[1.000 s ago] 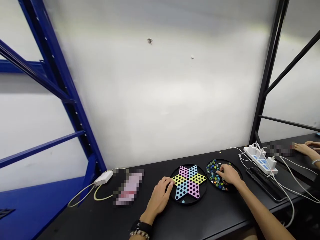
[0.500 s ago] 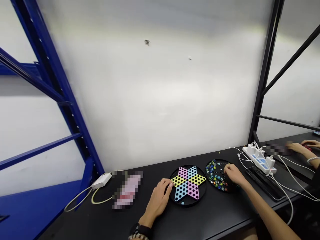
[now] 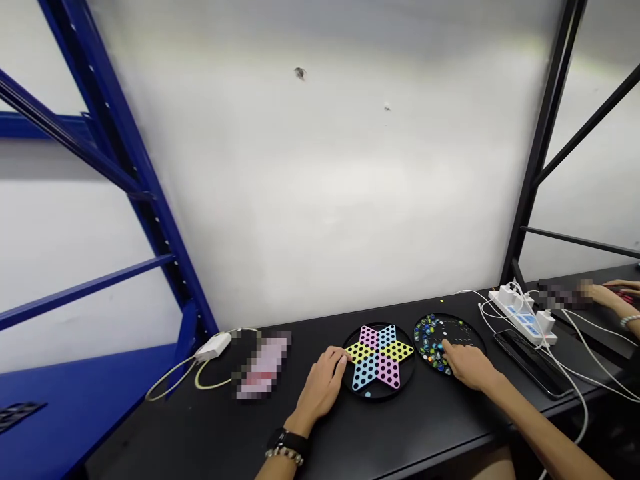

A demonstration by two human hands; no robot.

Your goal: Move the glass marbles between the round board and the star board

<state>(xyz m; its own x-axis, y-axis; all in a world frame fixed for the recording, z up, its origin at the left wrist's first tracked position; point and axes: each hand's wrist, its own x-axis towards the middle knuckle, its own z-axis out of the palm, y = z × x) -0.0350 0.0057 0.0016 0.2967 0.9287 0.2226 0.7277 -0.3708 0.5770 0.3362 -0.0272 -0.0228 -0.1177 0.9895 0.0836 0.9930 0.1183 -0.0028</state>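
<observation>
A Chinese checkers board point(image 3: 379, 357), a six-pointed star in pink, blue and yellow with dark holes, lies in a round black tray. My left hand point(image 3: 323, 383) rests at its left side, fingers stretched loosely and tips touching the board's edge; it wears a watch and a beaded bracelet. To the right is a second round black tray point(image 3: 475, 328) holding several coloured glass marbles point(image 3: 429, 330), mostly along its left side. My right hand point(image 3: 467, 363) reaches into that tray, fingertips pressed together down at the marbles. What they pinch, if anything, is hidden.
On the right lie a white power strip point(image 3: 523, 317) with chargers and cables, and a black phone point(image 3: 533, 363). A co-worker's hand point(image 3: 605, 297) is farther right. Left are a white adapter point(image 3: 214, 347) and a blurred pink item point(image 3: 267, 367). A blue frame point(image 3: 150, 200) stands left.
My right hand has moved left and toward the front within the marble tray, its fingertips now among the marbles. My left hand stays at the board's edge. The view has shifted slightly.
</observation>
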